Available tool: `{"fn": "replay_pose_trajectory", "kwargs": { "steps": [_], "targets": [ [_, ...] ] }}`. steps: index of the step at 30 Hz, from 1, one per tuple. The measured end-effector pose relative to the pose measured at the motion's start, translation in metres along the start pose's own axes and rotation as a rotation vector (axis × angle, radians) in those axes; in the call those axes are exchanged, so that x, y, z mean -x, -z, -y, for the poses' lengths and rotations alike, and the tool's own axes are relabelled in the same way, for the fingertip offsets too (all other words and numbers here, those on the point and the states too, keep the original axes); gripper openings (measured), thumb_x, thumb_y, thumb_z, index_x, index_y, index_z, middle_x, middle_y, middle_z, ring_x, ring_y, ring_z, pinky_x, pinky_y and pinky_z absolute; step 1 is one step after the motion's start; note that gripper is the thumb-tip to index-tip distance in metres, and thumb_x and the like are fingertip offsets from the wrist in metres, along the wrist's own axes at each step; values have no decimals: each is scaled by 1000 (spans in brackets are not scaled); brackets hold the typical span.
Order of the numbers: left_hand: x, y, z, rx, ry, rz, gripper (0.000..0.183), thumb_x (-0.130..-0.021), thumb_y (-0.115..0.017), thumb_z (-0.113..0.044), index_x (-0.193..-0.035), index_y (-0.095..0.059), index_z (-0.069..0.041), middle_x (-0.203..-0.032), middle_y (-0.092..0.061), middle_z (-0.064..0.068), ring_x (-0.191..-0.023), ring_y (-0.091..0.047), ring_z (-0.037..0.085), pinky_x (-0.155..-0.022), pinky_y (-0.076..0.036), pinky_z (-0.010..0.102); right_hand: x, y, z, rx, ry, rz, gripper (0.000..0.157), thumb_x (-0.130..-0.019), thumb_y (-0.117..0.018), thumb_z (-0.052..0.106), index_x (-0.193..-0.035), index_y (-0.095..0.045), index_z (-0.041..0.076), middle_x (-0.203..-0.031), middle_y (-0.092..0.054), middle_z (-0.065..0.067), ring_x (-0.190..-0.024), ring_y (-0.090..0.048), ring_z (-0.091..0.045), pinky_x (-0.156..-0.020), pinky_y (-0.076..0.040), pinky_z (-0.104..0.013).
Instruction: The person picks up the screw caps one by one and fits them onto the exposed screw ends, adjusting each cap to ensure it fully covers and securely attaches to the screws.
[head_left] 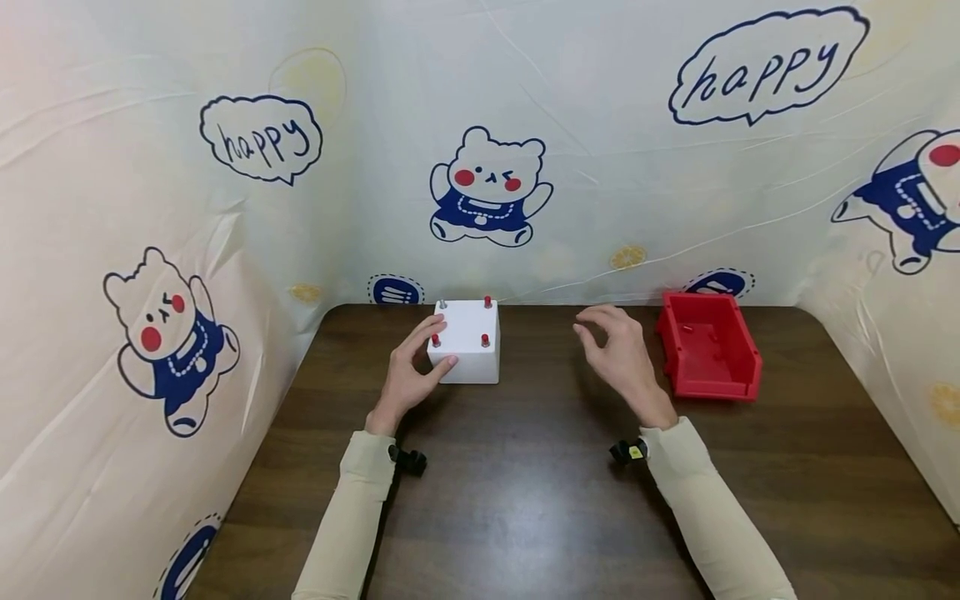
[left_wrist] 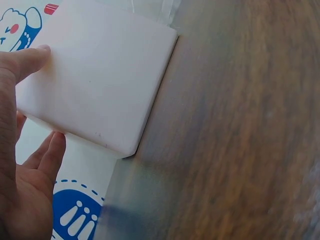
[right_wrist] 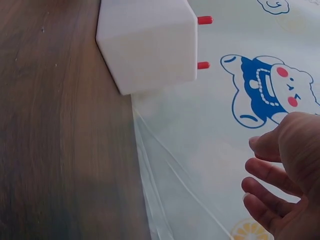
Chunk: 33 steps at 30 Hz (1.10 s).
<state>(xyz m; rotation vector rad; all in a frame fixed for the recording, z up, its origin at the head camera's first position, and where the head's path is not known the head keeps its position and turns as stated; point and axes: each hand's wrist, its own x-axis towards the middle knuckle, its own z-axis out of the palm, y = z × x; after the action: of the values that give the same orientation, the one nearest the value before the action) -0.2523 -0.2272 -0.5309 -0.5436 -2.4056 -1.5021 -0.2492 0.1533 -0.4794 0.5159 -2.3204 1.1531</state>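
A white box [head_left: 468,367] stands near the table's back edge, with a small switch-like post at each top corner. Red caps [head_left: 485,339] cover three of the posts, while the back left post [head_left: 442,305] shows bare metal. My left hand [head_left: 408,375] holds the box at its left side, thumb on the front face and fingers at the left edge, as the left wrist view also shows. Between the box and the red bin [head_left: 742,362], my right hand [head_left: 618,354] hovers with loosely bent fingers, nothing visible between thumb and fingertips.
Inside the bin, at the back right of the table, lie a few small red pieces [head_left: 687,328]. The dark wooden table [head_left: 510,500] meets a pale printed cloth [head_left: 600,192] at its back and sides. Each wrist carries a small black camera [head_left: 408,461].
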Motion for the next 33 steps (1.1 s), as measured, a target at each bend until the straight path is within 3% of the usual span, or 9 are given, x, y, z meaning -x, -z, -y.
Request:
{"fn": "replay_pose_trajectory", "kwargs": {
  "steps": [22, 33],
  "targets": [
    [0, 2, 0, -13, -2, 5, 57, -95, -82, -24, -148, -63, -29, -165, -50, -7, -153, -45, 24, -120, -43, 62, 8, 23, -14, 72, -85, 24, 26, -96, -79, 12, -121, -78, 6, -126, -75, -16, -113, -71, -35, -99, -62, -55],
    [0, 0, 1, -3, -2, 4, 58, -95, -83, -22, -149, -62, -28, -165, -49, -7, -153, -45, 25, -119, -44, 61, 10, 33, -19, 112, -99, -6, 28, -94, -80, 10, -121, -79, 5, -127, -75, -18, -114, -71, -37, -101, -60, -57]
  ]
}}
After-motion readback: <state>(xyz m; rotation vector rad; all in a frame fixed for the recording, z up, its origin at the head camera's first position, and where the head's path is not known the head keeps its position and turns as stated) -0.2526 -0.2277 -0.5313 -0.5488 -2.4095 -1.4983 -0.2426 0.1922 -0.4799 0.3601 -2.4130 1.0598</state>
